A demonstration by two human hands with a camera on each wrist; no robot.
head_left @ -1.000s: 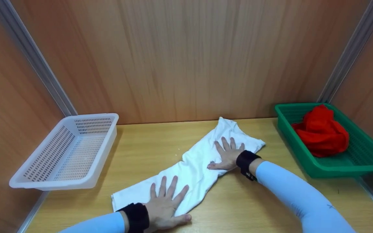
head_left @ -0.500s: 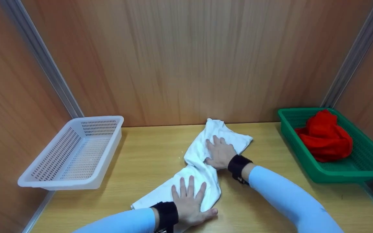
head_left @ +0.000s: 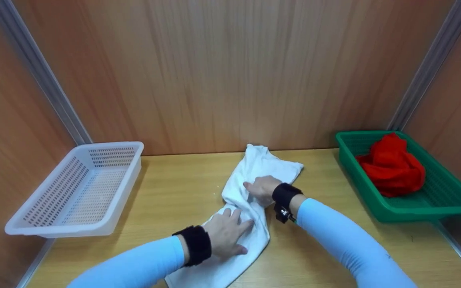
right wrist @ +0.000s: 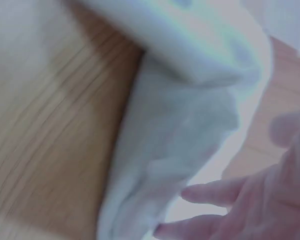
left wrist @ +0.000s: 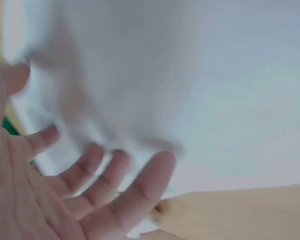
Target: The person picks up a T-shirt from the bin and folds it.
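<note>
A long white folded cloth point(head_left: 268, 166) lies slantwise on the table, narrowed and creased in the middle. My left hand point(head_left: 225, 234) is over its near half, fingers loosely bent; in the left wrist view those fingers point(left wrist: 155, 175) are apart, with white fabric behind them. Farther along the cloth, my right hand point(head_left: 263, 189) is over its creased upper part with fingertips pointing down, partly hidden in the head view. From the right wrist, its extended fingers point(right wrist: 212, 192) show right at the cloth's edge point(right wrist: 175, 130), with none of the fabric gripped.
On the left stands a white perforated basket point(head_left: 112, 208) with nothing visible in it. A green basket point(head_left: 434, 216) at the right holds a crumpled red cloth point(head_left: 392, 168). Wooden panels point(head_left: 230, 80) enclose the table point(head_left: 178, 184) at the back and sides.
Both hands have gone from spread flat on the cloth to bent fingers. The left has moved right and farther in, the right slightly left. The cloth has swung steeper and bunched at its middle.
</note>
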